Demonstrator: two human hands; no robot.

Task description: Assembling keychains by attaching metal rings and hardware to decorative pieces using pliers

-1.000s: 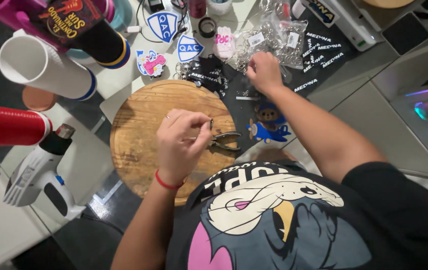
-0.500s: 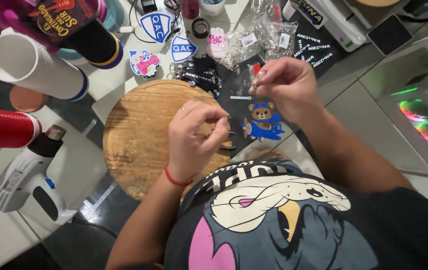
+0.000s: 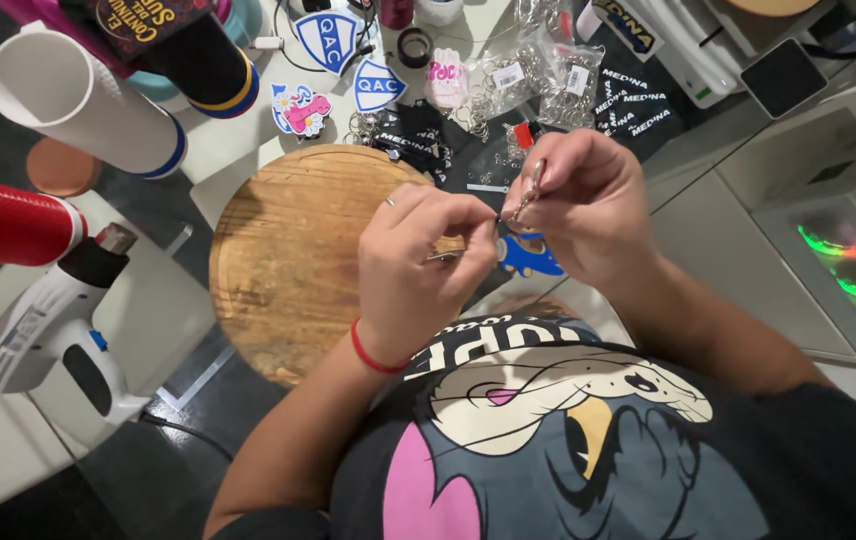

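Both hands are raised together over the near edge of a round wooden board (image 3: 288, 260). The left hand (image 3: 418, 270) is closed around what looks like thin pliers (image 3: 445, 256); only a bit of metal shows between the fingers, so the tool is partly a guess. The right hand (image 3: 588, 205) pinches a small metal clasp (image 3: 528, 190) between thumb and forefinger, and the two hands' fingertips nearly meet at a tiny ring, too small to make out clearly. Just below the hands lies a blue charm (image 3: 528, 258), partly hidden by them; whether it already hangs from the clasp cannot be told.

The clasp is light, stiff and slick, and would likely slip from a loose grip, so it is best held at its flat sides near the eye. The ring probably bends only under the pliers and wants a firm pinch close to its gap. The charm looks flat and rigid, and could be held by its edges.

Around the board, on the bench (image 3: 238, 140): clear bags (image 3: 538, 75) of metal rings, shield-shaped charms (image 3: 378, 85), black printed tags (image 3: 638, 100), a white tube (image 3: 78, 100) and a red tube (image 3: 8, 220) on the left, and a white heat gun (image 3: 48, 320) beside the board.
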